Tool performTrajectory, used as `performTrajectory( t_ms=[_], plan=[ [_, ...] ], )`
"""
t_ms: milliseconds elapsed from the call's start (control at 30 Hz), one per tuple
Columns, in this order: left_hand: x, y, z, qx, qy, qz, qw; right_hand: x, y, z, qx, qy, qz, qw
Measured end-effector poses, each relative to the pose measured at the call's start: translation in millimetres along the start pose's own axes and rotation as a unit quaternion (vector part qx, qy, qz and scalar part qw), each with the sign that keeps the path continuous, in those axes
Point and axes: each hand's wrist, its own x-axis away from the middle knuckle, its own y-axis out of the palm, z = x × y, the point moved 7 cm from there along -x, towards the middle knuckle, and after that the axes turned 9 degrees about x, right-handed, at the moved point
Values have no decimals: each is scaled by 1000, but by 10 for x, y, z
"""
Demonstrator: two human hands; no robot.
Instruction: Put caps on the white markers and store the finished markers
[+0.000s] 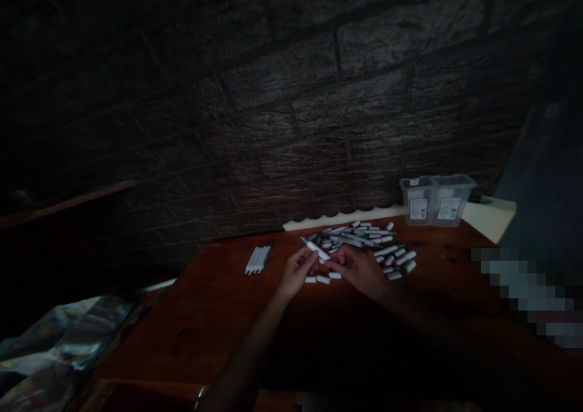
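Note:
A white marker [316, 250] slants between my two hands above the table, its dark narrow end pointing up and to the left. My left hand [298, 271] is closed on its middle, thumb on top. My right hand [359, 267] is closed at its lower right end; whether the fingers grip the body or a cap there I cannot tell. White caps [323, 279] lie just below the hands. Behind and right of them spreads a loose pile of markers and caps [357, 237]. To the left, several white markers [259, 257] lie side by side in a neat row.
Two clear plastic containers [439, 202] with labels stand at the back right of the brown wooden table [191, 327]. A pale wavy-edged strip [344, 219] runs along the dark brick-patterned wall [310, 114]. Crumpled plastic [68, 333] lies off the left edge. The light is dim.

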Motion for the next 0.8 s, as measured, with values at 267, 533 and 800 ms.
performTrajectory(
  t_ms=[267, 533, 800],
  plan=[
    [-22, -854, 343, -262, 88, 236, 932, 42, 43, 108, 29, -10, -43, 999],
    [46, -1004, 170, -589, -110, 219, 770, 72, 126, 98, 24, -15, -82, 996],
    [175, -1135, 246, -596, -131, 225, 760, 103, 156, 199, 20, -6, -110, 994]
  ],
)
